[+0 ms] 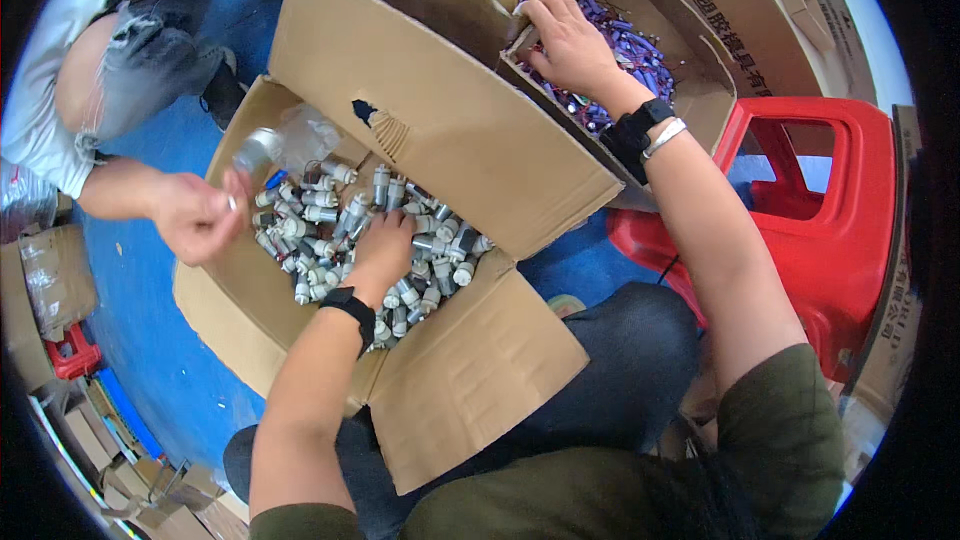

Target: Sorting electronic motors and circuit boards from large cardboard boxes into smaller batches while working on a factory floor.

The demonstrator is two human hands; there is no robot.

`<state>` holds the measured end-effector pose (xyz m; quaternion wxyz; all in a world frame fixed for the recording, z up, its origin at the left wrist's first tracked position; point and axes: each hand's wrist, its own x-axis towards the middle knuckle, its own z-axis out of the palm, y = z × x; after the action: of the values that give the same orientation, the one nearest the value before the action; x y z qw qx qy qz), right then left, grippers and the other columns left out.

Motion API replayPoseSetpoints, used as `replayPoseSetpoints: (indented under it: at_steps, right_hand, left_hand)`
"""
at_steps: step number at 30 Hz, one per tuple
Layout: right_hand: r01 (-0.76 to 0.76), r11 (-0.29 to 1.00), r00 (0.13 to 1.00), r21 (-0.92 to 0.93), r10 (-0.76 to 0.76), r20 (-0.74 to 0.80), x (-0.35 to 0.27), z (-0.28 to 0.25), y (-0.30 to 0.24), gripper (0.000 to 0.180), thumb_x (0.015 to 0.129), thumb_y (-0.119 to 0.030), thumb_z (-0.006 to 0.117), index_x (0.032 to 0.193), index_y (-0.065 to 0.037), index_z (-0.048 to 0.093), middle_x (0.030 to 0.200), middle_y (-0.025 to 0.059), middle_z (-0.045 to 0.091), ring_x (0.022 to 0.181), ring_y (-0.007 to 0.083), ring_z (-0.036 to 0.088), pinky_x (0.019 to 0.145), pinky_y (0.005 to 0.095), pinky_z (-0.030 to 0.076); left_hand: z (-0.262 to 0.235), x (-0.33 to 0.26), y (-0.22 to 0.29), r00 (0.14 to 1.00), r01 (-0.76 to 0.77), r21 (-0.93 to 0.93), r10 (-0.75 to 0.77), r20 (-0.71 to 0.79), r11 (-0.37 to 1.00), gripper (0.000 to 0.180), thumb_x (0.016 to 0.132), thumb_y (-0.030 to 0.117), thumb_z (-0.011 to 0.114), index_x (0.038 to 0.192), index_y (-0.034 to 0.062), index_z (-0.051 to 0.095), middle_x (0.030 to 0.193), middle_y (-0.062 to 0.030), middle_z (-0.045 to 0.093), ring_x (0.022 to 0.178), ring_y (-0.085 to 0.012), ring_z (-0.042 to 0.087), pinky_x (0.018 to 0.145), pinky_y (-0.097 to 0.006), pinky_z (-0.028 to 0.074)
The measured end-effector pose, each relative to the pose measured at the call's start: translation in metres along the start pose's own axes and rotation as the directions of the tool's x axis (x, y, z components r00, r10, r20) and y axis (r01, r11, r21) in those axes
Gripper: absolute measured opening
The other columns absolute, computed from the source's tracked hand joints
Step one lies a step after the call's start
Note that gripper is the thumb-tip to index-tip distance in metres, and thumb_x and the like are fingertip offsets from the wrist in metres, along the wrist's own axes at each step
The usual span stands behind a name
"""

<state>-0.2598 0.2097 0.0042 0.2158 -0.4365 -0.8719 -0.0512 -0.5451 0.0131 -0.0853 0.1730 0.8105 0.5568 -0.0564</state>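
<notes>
My left hand reaches down into an open cardboard box. Its fingers bend into a pile of small motors, grey metal cylinders with white plastic ends, and the fingertips are hidden among them. Farther off to the right, my right hand rests over the cardboard wall of a second box. Its fingers are spread, and I see nothing held in them. Purple battery cells with thin wires fill that box beneath the hand.
A co-worker's blurred hand hovers at the left of the motor box. Clear plastic lies inside its far corner. A raised flap stands between the boxes. A red plastic stool is on my right, on a blue floor.
</notes>
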Motion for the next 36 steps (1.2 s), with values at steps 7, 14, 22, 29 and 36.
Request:
replayPoseSetpoints:
  at_steps: [7,14,22,29,36]
  right_hand:
    - [-0.021,1.000,1.000,0.006,0.021,0.001,-0.003,0.000,0.005,0.045,0.064,-0.009,0.060,0.107,-0.007,0.046,0.110,0.0110,0.046,0.118,0.0307,0.034,0.092,0.0348,0.038]
    - [-0.053,0.998,0.998,0.040,0.053,-0.020,-0.007,0.001,0.007,0.048,0.064,-0.011,0.064,0.108,-0.008,0.047,0.113,0.0102,0.045,0.119,0.0303,0.034,0.089,0.0366,0.041]
    - [-0.052,0.999,0.999,0.001,0.052,0.012,-0.005,-0.006,0.001,0.049,0.063,-0.010,0.063,0.109,-0.007,0.045,0.113,0.0116,0.044,0.119,0.0315,0.034,0.087,0.0365,0.043]
    - [-0.062,0.997,0.998,0.034,0.062,0.017,0.007,-0.007,-0.013,0.049,0.064,-0.014,0.064,0.109,-0.008,0.045,0.113,0.0115,0.044,0.119,0.0304,0.033,0.084,0.0373,0.044]
    - [-0.067,0.998,0.998,-0.012,0.067,0.015,-0.003,-0.013,0.001,0.048,0.065,-0.016,0.064,0.108,-0.008,0.045,0.112,0.0121,0.045,0.118,0.0307,0.035,0.084,0.0377,0.044]
  left_hand:
    - [-0.024,0.006,0.004,0.988,0.152,-0.087,-0.152,0.015,0.984,0.023,0.070,0.016,0.060,0.089,0.0015,0.057,0.091,-0.0134,0.055,0.086,-0.0290,0.054,0.073,-0.037,0.045]
    - [-0.081,-0.025,-0.014,0.908,0.154,-0.871,-0.280,0.311,-0.467,0.022,0.087,0.017,0.051,0.101,0.0008,0.049,0.094,-0.0096,0.057,0.083,-0.0209,0.058,0.079,-0.035,0.048]
    - [-0.110,-0.022,0.018,0.962,0.038,-0.794,-0.193,0.194,-0.607,0.027,0.086,0.016,0.050,0.108,0.0014,0.046,0.099,-0.0110,0.057,0.085,-0.0208,0.057,0.079,-0.036,0.048]
    - [-0.133,-0.037,0.030,0.983,-0.066,-0.811,-0.176,0.046,-0.581,0.033,0.085,0.015,0.051,0.116,0.0045,0.043,0.103,-0.0105,0.055,0.087,-0.0203,0.057,0.078,-0.037,0.048]
    - [-0.137,-0.022,0.052,0.984,-0.097,-0.874,-0.180,-0.011,-0.476,0.042,0.081,0.010,0.058,0.118,0.0080,0.040,0.106,-0.0101,0.053,0.089,-0.0195,0.055,0.079,-0.035,0.046]
